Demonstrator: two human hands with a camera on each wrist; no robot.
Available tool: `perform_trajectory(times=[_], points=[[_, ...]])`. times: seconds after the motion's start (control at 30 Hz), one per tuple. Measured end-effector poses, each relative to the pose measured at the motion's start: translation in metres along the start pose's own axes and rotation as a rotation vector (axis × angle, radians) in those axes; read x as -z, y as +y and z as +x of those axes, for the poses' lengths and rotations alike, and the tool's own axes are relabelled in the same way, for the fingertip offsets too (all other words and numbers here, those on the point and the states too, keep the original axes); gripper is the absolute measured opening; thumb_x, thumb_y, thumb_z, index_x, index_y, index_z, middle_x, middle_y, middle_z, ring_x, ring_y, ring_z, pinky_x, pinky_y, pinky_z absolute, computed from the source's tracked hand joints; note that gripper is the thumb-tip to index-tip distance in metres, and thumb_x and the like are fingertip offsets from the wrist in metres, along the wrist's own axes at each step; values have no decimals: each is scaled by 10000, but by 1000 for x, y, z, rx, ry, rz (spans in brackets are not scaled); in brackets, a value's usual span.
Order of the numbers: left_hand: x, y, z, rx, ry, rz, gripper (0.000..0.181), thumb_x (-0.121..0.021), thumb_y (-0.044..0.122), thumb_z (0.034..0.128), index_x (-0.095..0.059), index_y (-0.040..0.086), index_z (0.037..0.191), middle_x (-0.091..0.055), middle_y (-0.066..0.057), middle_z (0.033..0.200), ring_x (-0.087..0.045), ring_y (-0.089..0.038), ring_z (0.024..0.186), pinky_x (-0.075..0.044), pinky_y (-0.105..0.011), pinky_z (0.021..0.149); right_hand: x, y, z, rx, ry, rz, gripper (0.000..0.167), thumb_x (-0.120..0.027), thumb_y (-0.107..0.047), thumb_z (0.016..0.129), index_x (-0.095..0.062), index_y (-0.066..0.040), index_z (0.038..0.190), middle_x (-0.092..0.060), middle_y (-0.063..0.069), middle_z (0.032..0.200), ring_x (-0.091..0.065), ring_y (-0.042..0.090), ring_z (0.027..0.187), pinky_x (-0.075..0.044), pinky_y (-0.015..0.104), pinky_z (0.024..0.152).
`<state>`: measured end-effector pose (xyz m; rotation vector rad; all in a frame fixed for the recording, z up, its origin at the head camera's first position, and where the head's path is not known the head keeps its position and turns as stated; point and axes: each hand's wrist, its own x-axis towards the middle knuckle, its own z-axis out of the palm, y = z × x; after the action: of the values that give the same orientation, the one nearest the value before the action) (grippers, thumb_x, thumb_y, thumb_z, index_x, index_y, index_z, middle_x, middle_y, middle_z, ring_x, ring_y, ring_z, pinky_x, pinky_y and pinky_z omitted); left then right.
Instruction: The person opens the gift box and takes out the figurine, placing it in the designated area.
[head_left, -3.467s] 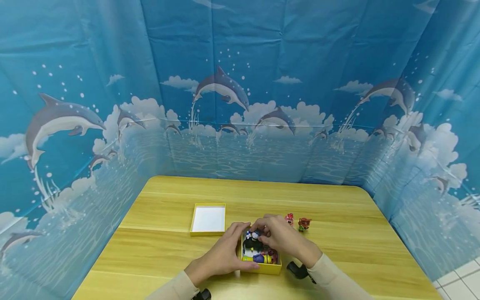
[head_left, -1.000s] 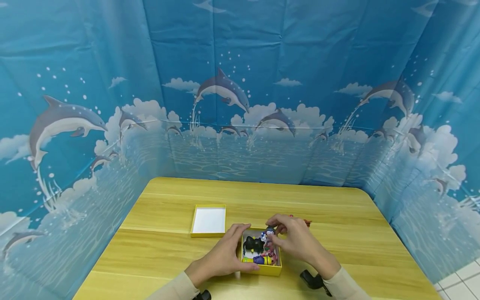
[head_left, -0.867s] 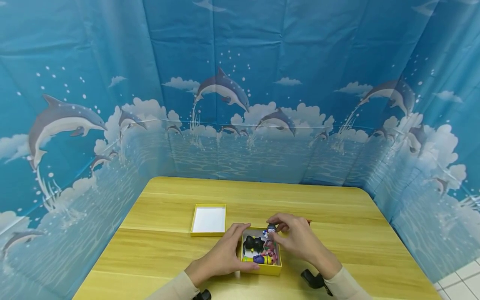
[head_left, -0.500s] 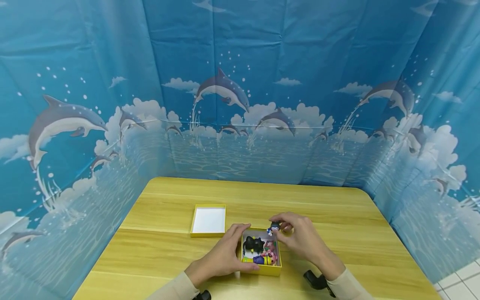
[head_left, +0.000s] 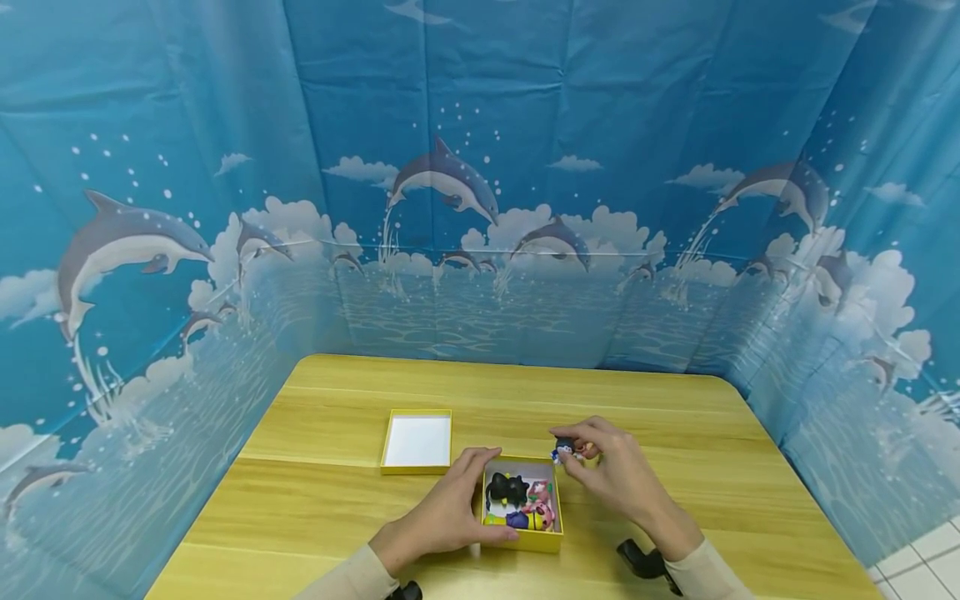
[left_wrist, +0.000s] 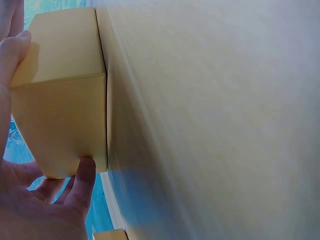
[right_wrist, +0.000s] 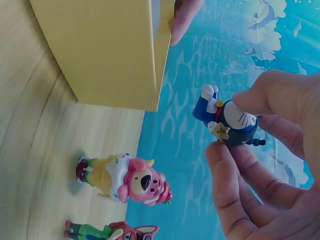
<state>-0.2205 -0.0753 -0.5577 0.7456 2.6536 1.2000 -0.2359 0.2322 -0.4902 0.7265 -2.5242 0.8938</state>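
My left hand (head_left: 446, 512) grips the yellow box (head_left: 528, 540) by its left side, thumb at the near side; the left wrist view shows fingertips on the box wall (left_wrist: 60, 125). Inside lie a black figure (head_left: 507, 489), a pink figure (head_left: 542, 510) and a yellow and purple figure (head_left: 517, 520). My right hand (head_left: 618, 471) pinches a small blue and white figure (head_left: 564, 448) just right of the box's far right corner. In the right wrist view this figure (right_wrist: 240, 116), with dark headwear and a gold star, is between thumb and fingers of the right hand (right_wrist: 280, 165).
A shallow yellow tray with a white inside (head_left: 417, 440) lies left of and beyond the box. In the right wrist view a pink bear figure (right_wrist: 142, 181) and a red-brown figure in green (right_wrist: 107, 231) stand on the table. A dolphin curtain (head_left: 480, 308) hangs around the table.
My right hand has lifted the blue and white figure from inside the box and carried it right, past the box's rim. The left hand has stayed on the box.
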Motion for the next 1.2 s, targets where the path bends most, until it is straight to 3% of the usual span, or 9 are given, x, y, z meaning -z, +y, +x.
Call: perform_trajectory(times=[0.53, 0.8, 1.2], points=[[1, 2, 0, 6, 6, 11, 1277, -956, 746, 865, -329, 216, 1843, -433, -20, 1803, -557, -309, 1598, -517, -608, 1325, 16, 13, -4, 5, 82, -11, 397, -908, 12, 967, -884, -170, 1320, -805, 28, 1144, -689, -8, 814, -650, 312, 669], [1, 2, -1, 12, 3, 2, 1270, -962, 736, 865, -337, 215, 1840, -439, -8, 1793, -555, -284, 1589, -521, -596, 1322, 24, 21, -8, 9, 119, -34, 437, -920, 13, 948, -860, -137, 1354, -825, 59, 1169, -745, 54, 812, -664, 314, 699], [1, 1, -1, 16, -4, 6, 1274, -956, 747, 864, -330, 222, 1842, -433, -6, 1800, -540, -293, 1605, -512, -607, 1329, 35, 34, -14, -8, 149, -80, 437, -937, -13, 962, -848, -169, 1361, -832, 35, 1175, -790, 133, 861, -645, 300, 719]])
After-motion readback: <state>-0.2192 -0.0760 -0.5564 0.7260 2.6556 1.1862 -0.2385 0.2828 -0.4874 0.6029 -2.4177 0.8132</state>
